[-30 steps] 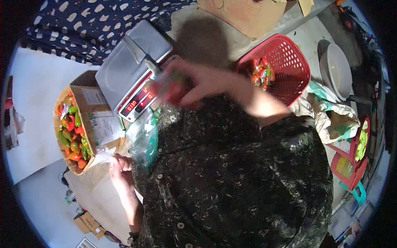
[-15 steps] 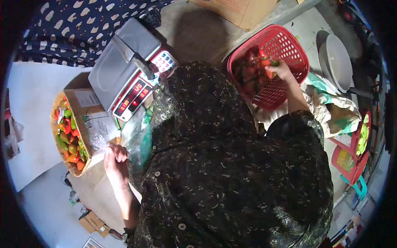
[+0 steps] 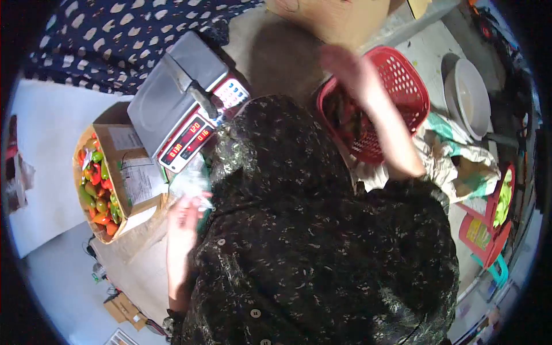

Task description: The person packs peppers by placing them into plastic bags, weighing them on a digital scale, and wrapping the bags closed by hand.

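A clear bag stretches lengthwise from left hand toward scale; blur hides whether that or the right hand grips.

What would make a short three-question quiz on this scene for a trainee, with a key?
1. What lies on the scale? A) a spoon; B) a knife; C) a pair of scissors.
2. True or false: peppers show inside the open cardboard box.
3. Match the left hand and the right hand to whichever is nearer: the plastic bag or the red basket.

Key: 1. B. 2. True. 3. Left hand, plastic bag; right hand, red basket.
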Demonstrator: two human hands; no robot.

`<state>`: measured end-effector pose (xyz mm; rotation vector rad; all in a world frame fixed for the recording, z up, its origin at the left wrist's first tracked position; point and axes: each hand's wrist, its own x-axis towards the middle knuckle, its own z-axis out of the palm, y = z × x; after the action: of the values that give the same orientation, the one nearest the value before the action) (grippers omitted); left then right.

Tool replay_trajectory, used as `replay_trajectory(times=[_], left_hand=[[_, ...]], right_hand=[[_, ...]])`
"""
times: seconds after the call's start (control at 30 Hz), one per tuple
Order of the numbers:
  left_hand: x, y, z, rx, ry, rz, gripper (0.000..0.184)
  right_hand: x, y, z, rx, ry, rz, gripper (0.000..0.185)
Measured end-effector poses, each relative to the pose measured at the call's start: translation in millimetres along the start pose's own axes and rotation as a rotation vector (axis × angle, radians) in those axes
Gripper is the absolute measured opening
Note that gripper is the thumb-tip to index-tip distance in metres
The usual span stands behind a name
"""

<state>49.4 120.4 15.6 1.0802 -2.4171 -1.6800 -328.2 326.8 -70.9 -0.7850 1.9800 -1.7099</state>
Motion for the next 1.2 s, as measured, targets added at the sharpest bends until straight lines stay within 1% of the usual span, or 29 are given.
replay_trajectory(times=[0.03, 0.07, 0.1, 0.13, 0.17, 0.2, 0.27, 0.33, 0.37, 0.4, 0.47, 0.53, 0.57, 0.6, 0.67, 0.7, 0.73, 0.77, 0.8, 0.83, 0.87, 0.9, 0.93, 0.97, 1.0, 1.03, 1.07, 1.1, 1.2], left_hand=[[2.5, 3.7, 5.9, 0.169, -0.066, 0.101, 0.019], [5.7, 7.7, 11.2, 0.339, -0.124, 0.200, 0.018], [6.8, 22.4, 21.0, 0.374, -0.125, 0.218, 0.018], [6.6, 34.7, 25.2, 0.409, -0.125, 0.235, 0.017], [6.5, 26.1, 19.3, 0.569, -0.198, 0.271, 0.012], [4.3, 29.3, 19.2, 0.498, -0.154, 0.317, 0.010], [-5.5, 41.8, 11.4, 0.405, -0.187, 0.284, 0.011], [-10.1, 35.3, 2.9, 0.238, -0.085, 0.286, 0.012], [-16.3, 30.6, -3.7, 0.157, -0.024, 0.268, 0.013], [-21.1, 17.5, -15.1, 0.109, -0.010, 0.199, 0.014], [-31.5, -5.5, -37.1, 0.043, 0.125, 0.061, 0.014], [-43.2, -35.9, -58.0, -0.017, 0.268, -0.006, 0.013], [-48.1, -50.0, -65.2, -0.007, 0.366, 0.038, 0.013], [-54.1, -58.5, -73.4, -0.072, 0.406, -0.060, 0.014], [-60.7, -83.6, -82.9, -0.043, 0.471, -0.026, 0.015], [-64.4, -93.3, -83.2, -0.001, 0.433, -0.036, 0.015], [-65.9, -101.7, -82.6, 0.040, 0.389, -0.042, 0.015], [-66.6, -102.3, -80.2, 0.081, 0.344, -0.041, 0.015], [-65.4, -102.6, -76.4, 0.111, 0.263, -0.022, 0.015], [-61.6, -106.0, -72.5, 0.224, 0.207, -0.046, 0.013], [-56.4, -112.1, -68.0, 0.339, 0.145, -0.073, 0.011], [-51.3, -120.6, -61.1, 0.433, 0.116, -0.143, 0.012], [-45.4, -131.4, -54.1, 0.533, 0.086, -0.212, 0.014], [-40.7, -138.5, -49.2, 0.637, 0.059, -0.278, 0.016], [-36.3, -139.9, -46.4, 0.626, 0.078, -0.302, 0.018], [-30.9, -139.8, -44.1, 0.616, 0.101, -0.324, 0.019], [-28.4, -142.7, -42.8, 0.603, 0.122, -0.348, 0.021], [-28.2, -152.0, -40.1, 0.591, 0.243, -0.264, 0.020], [-39.9, -144.8, -52.4, 0.579, 0.465, -0.098, 0.021]], right_hand=[[-12.1, -36.9, 39.1, -0.082, -0.263, -0.180, 0.034], [-30.5, -86.7, 71.1, -0.133, -0.557, 0.023, 0.038], [-42.6, -106.2, 94.8, -0.190, -0.744, -0.349, 0.042], [-62.0, -102.5, 126.4, -0.198, -0.784, -0.494, 0.042], [-69.3, -123.4, 141.3, -0.329, -0.995, -0.439, 0.038], [-79.1, -128.0, 157.5, -0.534, -0.968, -0.499, 0.032], [-64.1, -139.8, 162.0, -0.619, -1.111, -0.505, 0.027], [-38.8, -143.9, 141.1, -0.469, -0.890, -0.677, 0.024], [-19.2, -145.5, 126.1, -0.396, -0.630, -0.852, 0.025], [4.8, -149.6, 107.4, -0.436, -0.438, -0.852, 0.025], [64.9, -145.2, 52.8, -0.639, -0.084, -0.741, 0.026], [134.9, -116.2, -26.8, -0.926, 0.133, -0.610, 0.027], [165.7, -95.1, -71.4, -1.055, 0.183, -0.506, 0.027], [187.3, -79.6, -104.3, -1.170, 0.212, -0.383, 0.028], [217.7, -54.4, -155.6, -1.345, 0.236, -0.166, 0.029], [221.9, -59.7, -158.3, -1.388, 0.258, -0.115, 0.030], [229.4, -64.8, -160.5, -1.396, 0.294, -0.124, 0.031], [231.3, -75.8, -151.3, -1.379, 0.324, -0.186, 0.031], [225.8, -91.9, -124.9, -1.300, 0.337, -0.320, 0.032], [213.6, -109.6, -84.1, -1.156, 0.300, -0.477, 0.033], [192.4, -123.3, -32.5, -0.995, 0.215, -0.610, 0.034], [163.4, -135.9, 26.0, -0.906, 0.111, -0.702, 0.035], [125.9, -147.9, 96.1, -0.955, 0.032, -0.772, 0.033], [98.4, -144.6, 147.3, -0.985, -0.091, -0.731, 0.033], [86.8, -122.4, 178.7, -1.040, -0.217, -0.811, 0.040], [86.8, -87.5, 203.5, -0.988, -0.359, -0.614, 0.053], [81.9, -53.3, 225.5, -1.027, -0.357, -0.595, 0.057], [79.3, -36.1, 243.1, -1.066, -0.355, -0.577, 0.062], [74.8, -49.7, 277.4, -1.205, -0.451, -0.179, 0.069]])
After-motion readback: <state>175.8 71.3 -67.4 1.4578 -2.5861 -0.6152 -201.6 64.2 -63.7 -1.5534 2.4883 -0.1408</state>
